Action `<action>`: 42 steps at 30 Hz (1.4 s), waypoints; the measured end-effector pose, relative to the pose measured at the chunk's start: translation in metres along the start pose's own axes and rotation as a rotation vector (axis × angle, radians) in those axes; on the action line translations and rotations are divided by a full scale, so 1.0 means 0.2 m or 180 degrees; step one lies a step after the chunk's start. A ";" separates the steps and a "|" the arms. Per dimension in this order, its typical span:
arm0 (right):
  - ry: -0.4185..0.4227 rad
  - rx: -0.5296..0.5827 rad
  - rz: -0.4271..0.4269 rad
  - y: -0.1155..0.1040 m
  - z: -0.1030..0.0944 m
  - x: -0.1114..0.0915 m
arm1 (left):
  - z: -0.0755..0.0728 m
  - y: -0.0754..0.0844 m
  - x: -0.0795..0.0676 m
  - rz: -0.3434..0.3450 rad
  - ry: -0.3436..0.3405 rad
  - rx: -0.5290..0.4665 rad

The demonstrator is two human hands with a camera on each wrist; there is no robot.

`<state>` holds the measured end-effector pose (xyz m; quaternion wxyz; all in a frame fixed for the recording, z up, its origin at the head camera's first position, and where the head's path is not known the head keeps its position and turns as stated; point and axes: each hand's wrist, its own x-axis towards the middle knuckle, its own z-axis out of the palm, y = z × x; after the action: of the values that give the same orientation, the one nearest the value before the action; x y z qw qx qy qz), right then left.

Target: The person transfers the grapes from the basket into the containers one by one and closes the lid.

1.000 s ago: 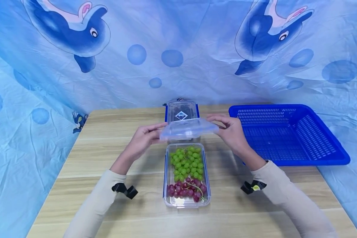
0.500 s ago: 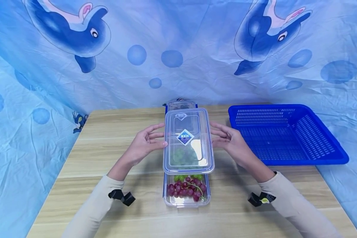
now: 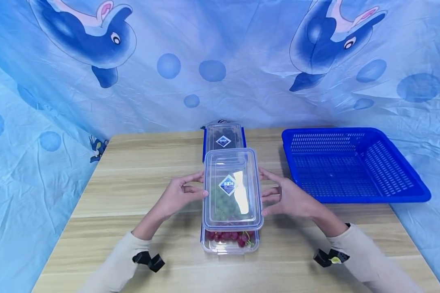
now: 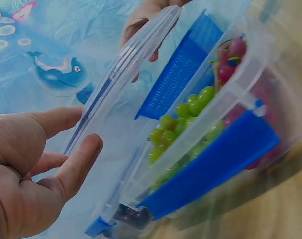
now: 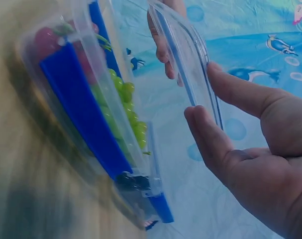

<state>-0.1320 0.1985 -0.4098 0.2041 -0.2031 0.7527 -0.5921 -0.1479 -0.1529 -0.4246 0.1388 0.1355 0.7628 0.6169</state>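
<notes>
A clear lid (image 3: pixel 232 189) with a blue diamond label is held tilted above an open clear food container (image 3: pixel 230 247). My left hand (image 3: pixel 179 197) pinches the lid's left edge between thumb and fingers. At the opposite edge, my right hand (image 3: pixel 291 199) pinches it likewise. Green grapes (image 4: pixel 193 107) fill the container's far part and show dimly through the lid in the head view. Red grapes (image 3: pixel 229 236) lie at the near end, partly covered by the lid. A blue side latch (image 4: pixel 215 164) hangs down outside the container in the left wrist view.
Directly behind stands a second lidded container (image 3: pixel 223 136) with blue latches and dark fruit inside. A blue plastic basket (image 3: pixel 331 175) is at the right on the wooden table (image 3: pixel 132 179). A blue dolphin-print cloth (image 3: pixel 242 93) hangs behind the table.
The lid has turned from nearly edge-on to label facing up, then come toward me and lower over the grapes. Both hands moved with it, keeping their grip.
</notes>
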 end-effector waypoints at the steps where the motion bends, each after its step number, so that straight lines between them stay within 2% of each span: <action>1: -0.0022 -0.0012 -0.0001 0.01 0.01 -0.01 | 0.00 -0.01 -0.01 -0.0003 -0.0026 -0.0021; 7: -0.0090 0.0116 0.0119 0.08 0.07 -0.04 | 0.03 -0.06 -0.07 -0.0029 -0.0167 -0.0001; 15: -0.0059 0.0096 0.0243 0.12 0.12 -0.07 | 0.08 -0.12 -0.13 -0.0108 -0.0149 0.0070; 19: -0.0132 0.0045 0.0210 0.16 0.14 -0.09 | 0.09 -0.14 -0.16 -0.0161 -0.0154 0.0098; 24: -0.0193 -0.0025 0.0240 0.18 0.15 -0.09 | 0.09 -0.15 -0.16 -0.0150 -0.0155 0.0114; 30: -0.0199 -0.0142 0.0435 0.19 0.16 -0.07 | 0.08 -0.15 -0.16 -0.0161 -0.0127 0.0170; 42: -0.0245 -0.0085 0.0508 0.22 0.16 -0.05 | 0.09 -0.18 -0.17 -0.0197 -0.0065 0.0228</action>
<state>-0.1095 0.1868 -0.4589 0.2767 -0.1678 0.7659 -0.5556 -0.1111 -0.1561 -0.4618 0.1606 0.1230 0.7868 0.5832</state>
